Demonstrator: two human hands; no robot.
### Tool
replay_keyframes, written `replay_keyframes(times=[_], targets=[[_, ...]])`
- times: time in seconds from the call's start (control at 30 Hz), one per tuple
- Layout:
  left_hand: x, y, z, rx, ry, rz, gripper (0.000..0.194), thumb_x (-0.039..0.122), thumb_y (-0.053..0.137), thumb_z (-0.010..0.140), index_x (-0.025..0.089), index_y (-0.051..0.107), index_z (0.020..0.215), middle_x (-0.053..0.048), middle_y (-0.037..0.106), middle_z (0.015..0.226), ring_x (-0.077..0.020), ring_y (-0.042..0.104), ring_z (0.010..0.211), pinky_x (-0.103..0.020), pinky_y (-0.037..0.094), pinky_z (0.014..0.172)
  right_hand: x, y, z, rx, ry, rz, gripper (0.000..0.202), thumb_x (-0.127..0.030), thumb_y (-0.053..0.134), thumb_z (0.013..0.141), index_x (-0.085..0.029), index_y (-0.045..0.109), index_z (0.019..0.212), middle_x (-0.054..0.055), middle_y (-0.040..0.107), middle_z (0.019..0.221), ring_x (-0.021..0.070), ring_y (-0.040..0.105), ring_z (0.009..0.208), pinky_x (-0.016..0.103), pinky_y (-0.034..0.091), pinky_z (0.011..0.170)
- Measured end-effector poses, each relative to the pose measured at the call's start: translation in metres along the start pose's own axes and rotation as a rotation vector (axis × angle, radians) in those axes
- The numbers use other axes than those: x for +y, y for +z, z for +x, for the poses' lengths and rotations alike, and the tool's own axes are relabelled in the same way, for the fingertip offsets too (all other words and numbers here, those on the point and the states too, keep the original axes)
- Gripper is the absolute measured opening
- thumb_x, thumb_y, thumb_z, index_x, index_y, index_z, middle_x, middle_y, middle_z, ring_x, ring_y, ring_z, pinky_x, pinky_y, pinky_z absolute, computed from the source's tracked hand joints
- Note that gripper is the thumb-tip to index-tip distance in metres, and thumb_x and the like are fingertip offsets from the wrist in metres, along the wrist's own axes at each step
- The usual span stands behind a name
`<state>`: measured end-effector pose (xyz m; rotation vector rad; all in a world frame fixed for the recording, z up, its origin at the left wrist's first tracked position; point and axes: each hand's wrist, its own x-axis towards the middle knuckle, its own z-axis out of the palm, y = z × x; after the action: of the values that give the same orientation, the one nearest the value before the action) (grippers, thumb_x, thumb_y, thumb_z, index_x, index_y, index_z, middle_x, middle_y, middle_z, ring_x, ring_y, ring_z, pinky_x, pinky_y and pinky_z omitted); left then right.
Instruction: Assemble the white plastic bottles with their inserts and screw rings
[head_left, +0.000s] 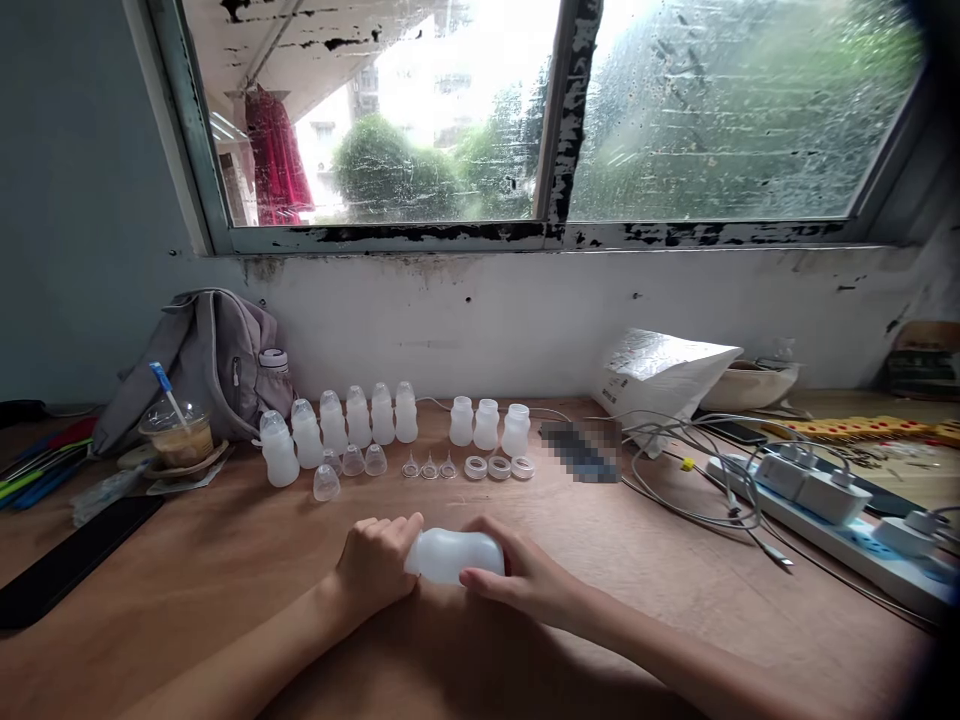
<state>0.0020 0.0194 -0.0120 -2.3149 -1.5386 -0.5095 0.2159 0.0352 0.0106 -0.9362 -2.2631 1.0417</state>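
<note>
A frosted white baby bottle (456,556) is held on its side just above the front of the table. My left hand (379,562) is closed around its top end, and the fingers hide what sits there. At the other end, my right hand (517,570) grips the base between thumb and fingers. Beyond my hands stand three open bottles (487,425), with three white collar rings (499,467) in front of them. Three clear nipples (429,467) lie left of the rings. Several clear dome caps (327,482) rest before a row of several capped bottles (332,421).
On the left are a grey backpack (225,350), a drink cup with a straw (180,435) and a black slab (82,560). A white power strip (825,530), loose cables (675,490) and a white bag (660,370) occupy the right. A wall with a window closes the back.
</note>
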Motion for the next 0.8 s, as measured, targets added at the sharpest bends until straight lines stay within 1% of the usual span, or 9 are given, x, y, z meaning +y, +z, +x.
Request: replay_keyframes(times=[0.13, 0.27, 0.4, 0.43, 0.47, 0.5, 0.6, 0.7, 0.8], targets=[[0.002, -0.004, 0.000, -0.063, -0.012, -0.033, 0.009, 0.018, 0.046, 0.059, 0.019, 0.052, 0.067, -0.001, 0.061, 0.056, -0.0190, 0.058, 0.053, -0.026, 0.031, 0.046, -0.003, 0.000, -0.004, 0.006, -0.110, -0.114, 0.034, -0.038, 0.054, 0.076, -0.018, 0.045, 0.103, 0.003, 0.057, 0.086, 0.0135, 0.052, 0.069, 0.021, 0.042, 0.057], [0.004, -0.011, 0.001, -0.181, -0.115, -0.183, 0.012, 0.025, 0.052, 0.060, 0.019, 0.055, 0.070, -0.001, 0.062, 0.060, -0.0188, 0.058, 0.055, -0.024, 0.030, 0.046, 0.002, -0.002, -0.003, 0.075, -0.306, -0.400, 0.040, -0.028, 0.056, 0.075, -0.018, 0.042, 0.111, 0.009, 0.052, 0.099, 0.0184, 0.051, 0.084, 0.029, 0.045, 0.071], [0.002, -0.014, 0.005, -0.463, -0.139, -0.632, 0.018, 0.030, 0.061, 0.058, 0.016, 0.056, 0.068, 0.002, 0.059, 0.061, -0.0148, 0.054, 0.057, -0.020, 0.032, 0.046, 0.015, -0.004, -0.001, 0.189, -0.593, -0.727, 0.042, -0.006, 0.044, 0.076, -0.022, 0.045, 0.114, 0.012, 0.044, 0.114, 0.0242, 0.043, 0.103, 0.040, 0.041, 0.083], [0.000, -0.014, 0.006, -0.520, -0.138, -0.756, 0.020, 0.032, 0.062, 0.059, 0.015, 0.056, 0.068, 0.003, 0.058, 0.061, -0.0137, 0.053, 0.058, -0.019, 0.033, 0.046, 0.019, -0.005, -0.001, 0.230, -0.638, -0.777, 0.044, -0.003, 0.042, 0.075, -0.023, 0.046, 0.113, 0.011, 0.043, 0.115, 0.0250, 0.042, 0.105, 0.042, 0.040, 0.084], [-0.001, -0.015, 0.007, -0.538, -0.146, -0.859, 0.023, 0.033, 0.063, 0.060, 0.015, 0.056, 0.071, 0.003, 0.057, 0.063, -0.0130, 0.052, 0.059, -0.019, 0.034, 0.047, 0.022, -0.005, 0.000, 0.267, -0.654, -0.798, 0.044, -0.002, 0.041, 0.075, -0.025, 0.047, 0.112, 0.011, 0.044, 0.116, 0.0253, 0.042, 0.105, 0.043, 0.039, 0.084], [-0.003, -0.015, 0.007, -0.513, -0.163, -0.933, 0.027, 0.034, 0.064, 0.061, 0.015, 0.055, 0.077, 0.002, 0.057, 0.067, -0.0125, 0.052, 0.060, -0.018, 0.035, 0.049, 0.024, -0.006, 0.000, 0.298, -0.640, -0.791, 0.043, -0.004, 0.042, 0.075, -0.025, 0.047, 0.113, 0.011, 0.044, 0.115, 0.0254, 0.043, 0.104, 0.043, 0.039, 0.084], [-0.013, -0.015, 0.008, -0.314, -0.224, -1.011, 0.040, 0.035, 0.063, 0.064, 0.017, 0.048, 0.097, 0.001, 0.057, 0.077, -0.0095, 0.050, 0.058, -0.018, 0.038, 0.050, 0.028, -0.009, 0.004, 0.382, -0.489, -0.664, 0.039, -0.015, 0.049, 0.077, -0.023, 0.044, 0.114, 0.012, 0.047, 0.110, 0.0254, 0.046, 0.101, 0.041, 0.041, 0.083], [-0.023, -0.010, 0.008, -0.160, -0.232, -0.979, 0.033, 0.037, 0.055, 0.073, 0.018, 0.045, 0.098, 0.001, 0.056, 0.077, -0.0069, 0.048, 0.051, -0.018, 0.038, 0.047, 0.030, -0.013, 0.009, 0.424, -0.363, -0.531, 0.034, -0.022, 0.053, 0.077, -0.023, 0.046, 0.110, 0.011, 0.048, 0.107, 0.0255, 0.047, 0.100, 0.040, 0.043, 0.081], [-0.029, -0.004, 0.007, -0.094, -0.196, -0.944, 0.026, 0.038, 0.049, 0.077, 0.017, 0.049, 0.093, 0.001, 0.056, 0.075, -0.0072, 0.049, 0.051, -0.019, 0.040, 0.048, 0.029, -0.015, 0.011, 0.394, -0.313, -0.451, 0.033, -0.026, 0.055, 0.076, -0.024, 0.047, 0.108, 0.010, 0.049, 0.106, 0.0248, 0.048, 0.099, 0.038, 0.044, 0.078]])
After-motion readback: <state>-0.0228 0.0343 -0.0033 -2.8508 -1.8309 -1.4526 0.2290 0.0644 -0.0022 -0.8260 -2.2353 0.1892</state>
